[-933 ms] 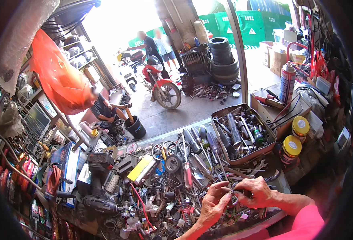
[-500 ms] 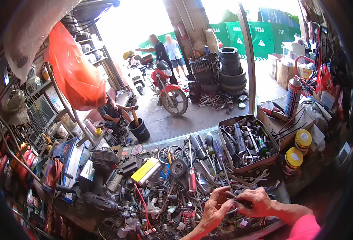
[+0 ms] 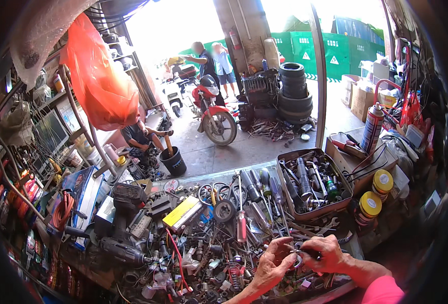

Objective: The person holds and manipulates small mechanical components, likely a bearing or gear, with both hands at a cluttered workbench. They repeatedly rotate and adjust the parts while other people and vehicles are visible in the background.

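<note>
Over the right front part of the cluttered bench, my two hands meet fingertip to fingertip. My left hand (image 3: pixel 274 264) is curled, its thumb and fingers closed on one end of a small shiny metal part (image 3: pixel 295 251). From the other side, my right hand (image 3: pixel 327 255) pinches the same part, with its fingers bent inward. The exact kind of part is too small to tell. Beneath them lie loose bolts, springs and fittings. A screwdriver with a red and clear handle (image 3: pixel 241 229) lies just beyond my left hand, and an open-ended wrench (image 3: pixel 329 225) beyond my right.
An open metal toolbox (image 3: pixel 317 215) full of tools stands behind my hands. Yellow-lidded jars (image 3: pixel 370 204) and a spray can (image 3: pixel 372 129) are at the right. A cordless drill (image 3: pixel 125 251) and a yellow-and-white box (image 3: pixel 182 213) lie left. An orange bag (image 3: pixel 99 81) hangs upper left.
The view has shifted slightly. My hands stay together in nearly the same place, and the metal part between them shows more clearly.
</note>
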`<state>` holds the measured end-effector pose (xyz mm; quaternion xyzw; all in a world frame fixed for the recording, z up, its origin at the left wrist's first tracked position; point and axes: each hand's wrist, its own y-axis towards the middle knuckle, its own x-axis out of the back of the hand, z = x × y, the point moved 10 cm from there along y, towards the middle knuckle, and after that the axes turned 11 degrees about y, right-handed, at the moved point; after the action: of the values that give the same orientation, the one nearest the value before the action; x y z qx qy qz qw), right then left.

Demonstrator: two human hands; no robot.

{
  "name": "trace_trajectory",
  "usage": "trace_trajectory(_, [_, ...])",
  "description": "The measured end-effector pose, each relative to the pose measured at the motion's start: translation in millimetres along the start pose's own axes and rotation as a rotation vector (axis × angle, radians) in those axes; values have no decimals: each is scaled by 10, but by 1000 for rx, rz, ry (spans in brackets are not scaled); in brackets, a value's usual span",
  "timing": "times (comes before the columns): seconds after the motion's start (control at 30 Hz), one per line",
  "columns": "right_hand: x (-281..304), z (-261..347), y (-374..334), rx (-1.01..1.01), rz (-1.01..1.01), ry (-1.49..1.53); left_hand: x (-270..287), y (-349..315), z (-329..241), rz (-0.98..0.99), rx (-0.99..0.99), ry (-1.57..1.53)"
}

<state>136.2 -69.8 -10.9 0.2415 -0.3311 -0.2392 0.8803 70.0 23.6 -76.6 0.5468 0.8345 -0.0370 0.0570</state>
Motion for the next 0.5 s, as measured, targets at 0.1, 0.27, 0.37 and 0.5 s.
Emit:
trace_trajectory(0.1, [-43, 30, -20, 8, 41, 35, -10, -25, 77, 86, 88, 39])
trace_trajectory(0.27, [-88, 97, 8, 20, 57, 57, 88, -20, 119, 53, 151, 73])
trace_trajectory(0.37, [-66, 54, 7, 9, 33, 31, 55, 7, -2, 23, -26, 9])
trace_trajectory(0.5, [-72, 57, -24, 26, 59, 51, 88, 34, 50, -29, 7, 80])
